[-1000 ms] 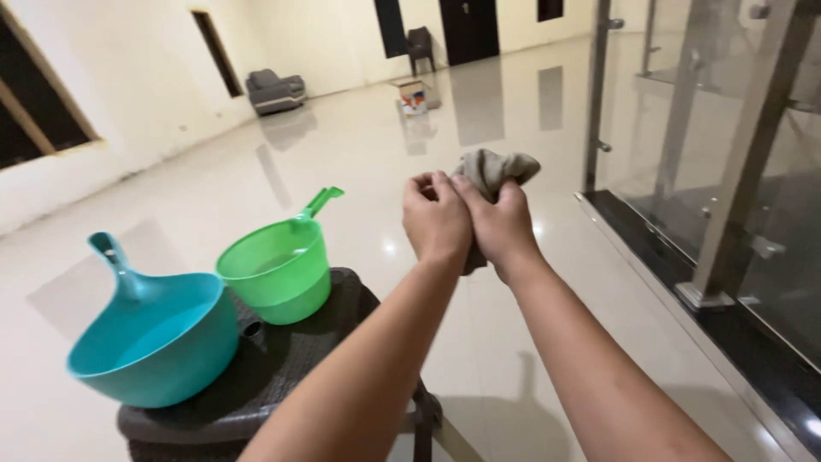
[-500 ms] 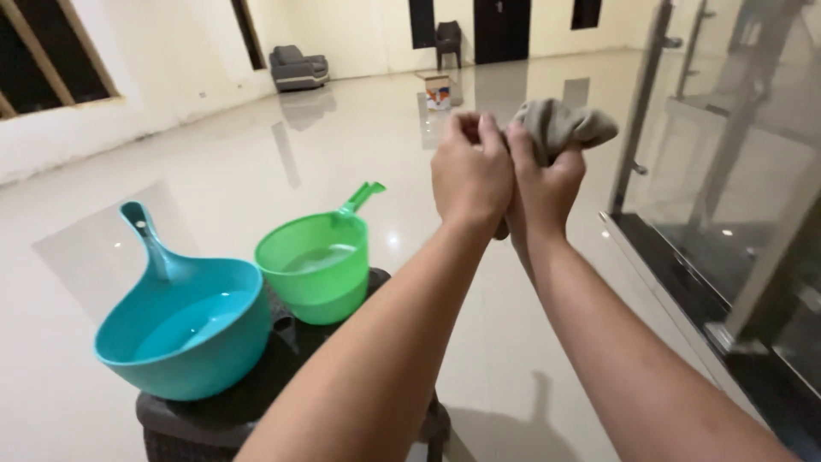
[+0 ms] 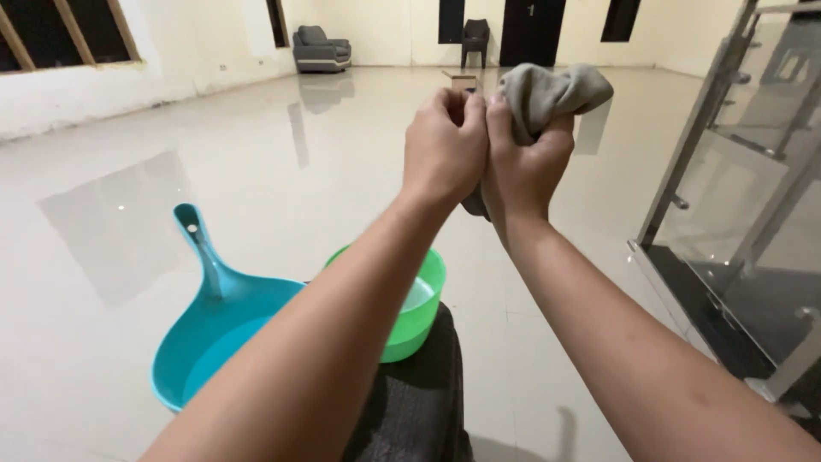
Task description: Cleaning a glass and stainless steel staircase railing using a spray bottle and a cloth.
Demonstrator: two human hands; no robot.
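- At the bottom edge, nearest the camera, two bare forearms rise from the lower corners and meet in the upper middle of the view.
- Under the left forearm a dark stool (image 3: 419, 402) with a woven-looking top serves as the surface; only part of it shows.
- On that surface stands a green plastic scoop (image 3: 421, 310), largely hidden by the left arm; some water shows inside it.
- Just beside it, to the left, sits a teal plastic scoop (image 3: 224, 329) with its handle pointing up and away; it also holds water, and it juts out past the stool's edge.
- Above and beyond the scoops, the left hand (image 3: 445, 147) is closed in a fist, its grip tight on the lower part of a grey cloth (image 3: 547, 90).
- The right hand (image 3: 523, 162) presses against the left, knuckle to knuckle, its grip fully closed round the same cloth.
- The cloth is held in the air at about chest height, well above the scoops; a bunched end sticks out above the right hand and a short end hangs below the two fists.
- To the right stands a glass panel with metal posts (image 3: 727, 171).
- Around it all spreads a glossy pale tiled floor (image 3: 256, 171), reflecting the windows.
- Far back by the wall are a grey armchair (image 3: 321, 47), a dark chair (image 3: 475, 36) and a small cardboard box (image 3: 462, 79).
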